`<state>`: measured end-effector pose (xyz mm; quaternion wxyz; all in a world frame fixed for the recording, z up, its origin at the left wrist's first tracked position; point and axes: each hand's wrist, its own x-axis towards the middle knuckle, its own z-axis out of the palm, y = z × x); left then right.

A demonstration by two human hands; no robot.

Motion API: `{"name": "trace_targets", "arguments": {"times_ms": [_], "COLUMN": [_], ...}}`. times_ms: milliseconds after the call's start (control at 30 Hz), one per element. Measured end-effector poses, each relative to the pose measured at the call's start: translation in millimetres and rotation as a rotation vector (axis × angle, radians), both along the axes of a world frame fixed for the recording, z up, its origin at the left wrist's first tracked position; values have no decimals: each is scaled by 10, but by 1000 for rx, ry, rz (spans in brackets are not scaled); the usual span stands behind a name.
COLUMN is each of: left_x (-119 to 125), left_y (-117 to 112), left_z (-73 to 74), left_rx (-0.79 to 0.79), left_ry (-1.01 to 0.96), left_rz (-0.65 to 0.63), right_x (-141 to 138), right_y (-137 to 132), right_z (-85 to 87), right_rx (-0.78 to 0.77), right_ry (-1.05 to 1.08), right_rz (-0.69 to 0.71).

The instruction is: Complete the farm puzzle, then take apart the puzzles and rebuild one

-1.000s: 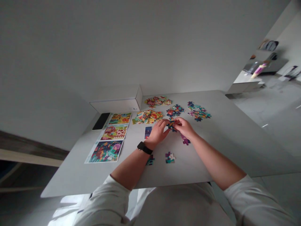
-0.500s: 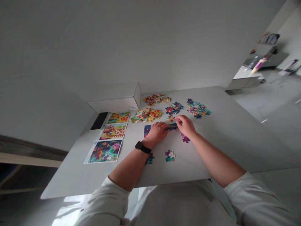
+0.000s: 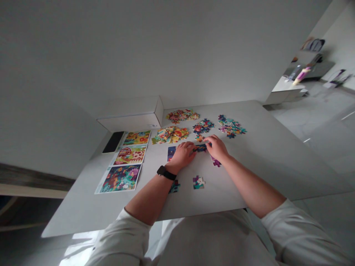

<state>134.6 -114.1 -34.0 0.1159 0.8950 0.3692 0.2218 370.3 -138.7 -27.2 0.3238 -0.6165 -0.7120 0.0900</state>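
Observation:
My left hand (image 3: 184, 153), with a black watch on its wrist, lies palm down with fingers stretched over dark blue jigsaw pieces (image 3: 171, 150), partly hiding them. A short dark strip of joined pieces (image 3: 200, 147) shows between my hands. My right hand (image 3: 217, 147) is bent over the strip's right end, thumb and finger closed on a puzzle piece there that is mostly hidden. An orange piece (image 3: 199, 138) lies just beyond its fingertips. Below it, a purple piece (image 3: 215, 162) sticks out. Nearer me lie a purple-and-teal piece (image 3: 198, 182) and a teal piece (image 3: 174, 187) beside my left forearm.
Piles of loose pieces lie at the back: yellow (image 3: 172, 134), red-green (image 3: 183, 115), dark blue (image 3: 203, 126) and teal-purple (image 3: 231, 126). On the left are picture sheets (image 3: 122, 178), a black phone-like slab (image 3: 113, 142) and a white box (image 3: 127, 119) against the wall.
My right hand has come slightly down onto the strip's right end, its fingers lower over it. My left hand stays on the pieces. The whole view has shifted a little.

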Motion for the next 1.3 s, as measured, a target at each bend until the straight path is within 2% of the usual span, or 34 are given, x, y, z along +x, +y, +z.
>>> {"name": "trace_targets", "arguments": {"times_ms": [267,700,933,1300], "left_x": [16,8,26,30], "left_y": [21,8,-31,-26], "left_z": [7,18,55,51], "left_rx": [35,62,45,11], "left_ry": [-36,-22,35,13], "left_rz": [-167,-187,-150,-167], "right_x": [6,-12,-24,-15], "right_y": [16,-53,-61,-60], "right_z": [-4,59,68,55], "right_rx": [-19,-175,-183,-158], "right_ry": [-35,-271,-280,-260], "right_rz": [12,-31,-35,-28]}}
